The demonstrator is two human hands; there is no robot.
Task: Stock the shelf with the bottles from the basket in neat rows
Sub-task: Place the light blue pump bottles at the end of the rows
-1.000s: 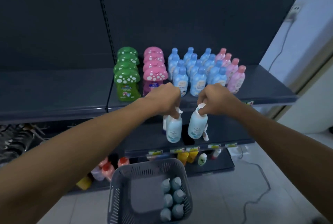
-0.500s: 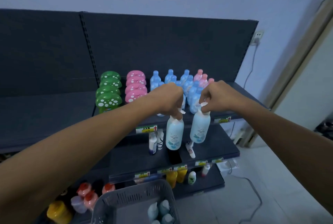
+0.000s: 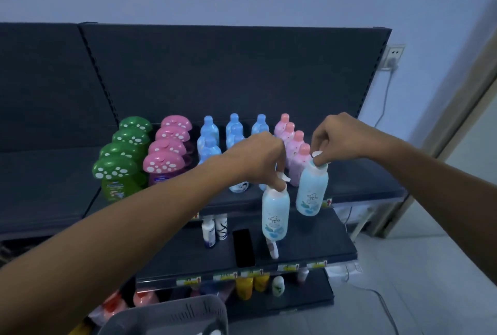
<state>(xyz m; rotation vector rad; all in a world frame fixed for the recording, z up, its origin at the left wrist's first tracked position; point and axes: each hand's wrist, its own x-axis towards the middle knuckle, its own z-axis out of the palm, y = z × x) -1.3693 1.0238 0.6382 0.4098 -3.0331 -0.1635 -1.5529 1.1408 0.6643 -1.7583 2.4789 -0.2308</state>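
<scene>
- The top shelf (image 3: pixel 365 181) is serving as the reference for all positions below.
- The left hand (image 3: pixel 258 157) is reaching toward the front edge of the top shelf with its fingers curled downward. It is pinching the white pump head of the left-hand bottle (image 3: pixel 275 213).
- The left-hand bottle is hanging upright from that grip, in front of the top shelf. Most of its pale blue body is sitting below the front edge, and it is not resting on the top shelf.
- The right hand (image 3: pixel 341 140) is reaching in over the right part of the top shelf, fingers and thumb closed round the white pump head of the right-hand bottle (image 3: pixel 312 192).
- The right-hand bottle is hanging higher, tilted slightly. Its body is overlapping the front edge of the top shelf, and its base is clear of the surface.
- Pink bottles (image 3: pixel 294 146) are standing in a row on the top shelf, running front to back just behind the two held bottles.
- Blue bottles (image 3: pixel 209 132) are standing in rows on the top shelf, partly hidden behind the left hand.
- Pink mushroom-capped bottles (image 3: pixel 164 162) and green mushroom-capped bottles (image 3: pixel 118 170) are filling the left part of the top shelf in single rows.
- The basket (image 3: pixel 174 316) is sitting well below the top shelf. Only its grey rim is showing, so its contents cannot be determined.
</scene>
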